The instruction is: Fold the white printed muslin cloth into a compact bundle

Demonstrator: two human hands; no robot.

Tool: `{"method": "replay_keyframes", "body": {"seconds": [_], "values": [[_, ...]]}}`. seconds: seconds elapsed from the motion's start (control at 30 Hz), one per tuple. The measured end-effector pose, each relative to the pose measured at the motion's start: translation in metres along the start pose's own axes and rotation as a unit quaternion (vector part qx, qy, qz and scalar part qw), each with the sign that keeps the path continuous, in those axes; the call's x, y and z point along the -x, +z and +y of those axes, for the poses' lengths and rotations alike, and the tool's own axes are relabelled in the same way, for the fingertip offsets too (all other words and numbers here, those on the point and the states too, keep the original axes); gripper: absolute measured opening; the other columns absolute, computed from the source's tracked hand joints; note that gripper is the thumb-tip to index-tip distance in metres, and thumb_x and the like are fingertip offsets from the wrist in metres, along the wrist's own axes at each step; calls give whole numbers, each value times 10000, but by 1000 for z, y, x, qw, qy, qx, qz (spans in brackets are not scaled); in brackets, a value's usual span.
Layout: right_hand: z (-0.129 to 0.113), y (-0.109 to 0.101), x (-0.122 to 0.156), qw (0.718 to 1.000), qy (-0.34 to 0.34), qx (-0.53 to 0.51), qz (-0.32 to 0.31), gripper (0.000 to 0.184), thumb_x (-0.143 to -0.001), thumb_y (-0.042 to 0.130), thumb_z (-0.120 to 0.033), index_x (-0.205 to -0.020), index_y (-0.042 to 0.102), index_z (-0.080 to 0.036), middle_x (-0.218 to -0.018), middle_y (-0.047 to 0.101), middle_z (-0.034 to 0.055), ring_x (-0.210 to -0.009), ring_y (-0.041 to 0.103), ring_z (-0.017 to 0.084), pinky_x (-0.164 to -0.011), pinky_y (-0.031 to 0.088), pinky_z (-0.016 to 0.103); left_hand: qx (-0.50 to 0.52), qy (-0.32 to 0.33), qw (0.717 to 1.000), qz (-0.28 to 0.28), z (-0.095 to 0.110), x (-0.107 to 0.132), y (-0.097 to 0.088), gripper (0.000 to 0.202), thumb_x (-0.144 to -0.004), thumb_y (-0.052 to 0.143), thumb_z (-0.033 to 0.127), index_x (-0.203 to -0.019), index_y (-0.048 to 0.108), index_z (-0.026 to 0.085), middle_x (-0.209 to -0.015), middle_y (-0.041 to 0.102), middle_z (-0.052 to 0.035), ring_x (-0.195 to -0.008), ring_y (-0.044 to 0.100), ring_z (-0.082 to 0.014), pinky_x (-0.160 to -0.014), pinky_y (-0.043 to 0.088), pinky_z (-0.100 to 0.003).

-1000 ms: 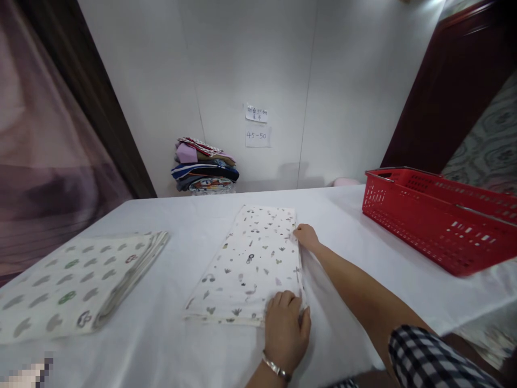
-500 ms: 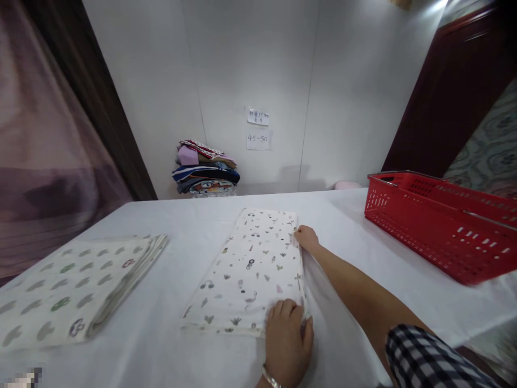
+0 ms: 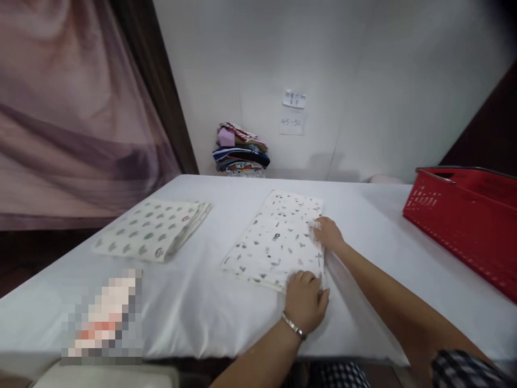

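Observation:
A folded white cloth with small printed figures [image 3: 278, 240] lies flat in the middle of the white-covered table [image 3: 226, 312]. My left hand [image 3: 306, 300], a bracelet on its wrist, grips the cloth's near right corner with curled fingers. My right hand [image 3: 329, 233] pinches the cloth's right edge further back. Both forearms reach in from the lower right.
A second folded cloth with green and grey prints [image 3: 155, 236] lies at the table's left. A red plastic basket [image 3: 468, 221] stands at the right. A pile of folded clothes [image 3: 240, 151] sits by the back wall under two paper notes [image 3: 293, 110]. A pink curtain [image 3: 76, 118] hangs left.
The view has swung left and pulled back, so the table's near edge now shows. Both hands keep their hold on the cloth's right side; the cloth has hardly moved.

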State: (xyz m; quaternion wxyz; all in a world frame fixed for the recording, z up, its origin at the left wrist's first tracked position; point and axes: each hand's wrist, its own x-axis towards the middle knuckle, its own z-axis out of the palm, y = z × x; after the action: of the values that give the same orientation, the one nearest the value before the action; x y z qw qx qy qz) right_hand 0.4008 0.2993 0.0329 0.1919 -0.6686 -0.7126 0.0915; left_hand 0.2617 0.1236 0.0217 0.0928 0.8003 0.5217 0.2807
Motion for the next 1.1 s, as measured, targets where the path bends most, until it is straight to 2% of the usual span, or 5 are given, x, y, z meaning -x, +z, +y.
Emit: {"method": "replay_keyframes", "body": {"seconds": [0.17, 0.37, 0.77, 0.9, 1.1], "values": [[-22, 9, 77, 961, -223, -122, -107, 321, -797, 499, -318, -1072, 606, -192, -1206, 560, 74, -1109, 497, 208, -965, 360, 357, -3, 36, 999, -20, 0, 12, -13, 215, -799, 509, 373, -903, 597, 208, -913, 615, -40, -913, 506, -192, -833, 358, -365], [-8, 6, 135, 951, -274, -102, -96, 353, -870, 406, -381, -1145, 584, -250, -1281, 507, 63, -1233, 394, 212, -1055, 218, 477, -25, 65, 997, -44, -28, 34, -50, 224, -821, 491, 339, -1000, 588, 246, -1014, 627, -16, -1018, 502, -154, -1004, 242, -382], [11, -4, 176, 927, -356, -100, -61, 393, -828, 499, -369, -1212, 532, -290, -1288, 498, 49, -1248, 376, 233, -1058, 236, 491, -136, -80, 983, 94, -137, 58, -103, 368, -803, 484, 329, -1141, 556, 202, -1196, 566, -63, -1136, 475, -214, -996, 341, -420], [15, -3, 176, 933, -337, -112, -54, 301, -835, 485, -333, -1115, 584, -286, -1232, 550, 46, -1218, 416, 221, -1047, 243, 483, -104, -124, 983, 87, -151, 60, -102, 351, -794, 473, 309, -1111, 573, 195, -1175, 577, -52, -1096, 508, -190, -961, 411, -374], [10, -9, 175, 938, -314, -120, -87, 280, -815, 502, -325, -1075, 570, -244, -1223, 550, 57, -1222, 400, 215, -1041, 220, 457, -90, -114, 983, 111, -157, 59, -88, 297, -793, 456, 284, -1036, 610, 212, -1156, 574, -50, -1089, 500, -200, -969, 412, -389]]}}
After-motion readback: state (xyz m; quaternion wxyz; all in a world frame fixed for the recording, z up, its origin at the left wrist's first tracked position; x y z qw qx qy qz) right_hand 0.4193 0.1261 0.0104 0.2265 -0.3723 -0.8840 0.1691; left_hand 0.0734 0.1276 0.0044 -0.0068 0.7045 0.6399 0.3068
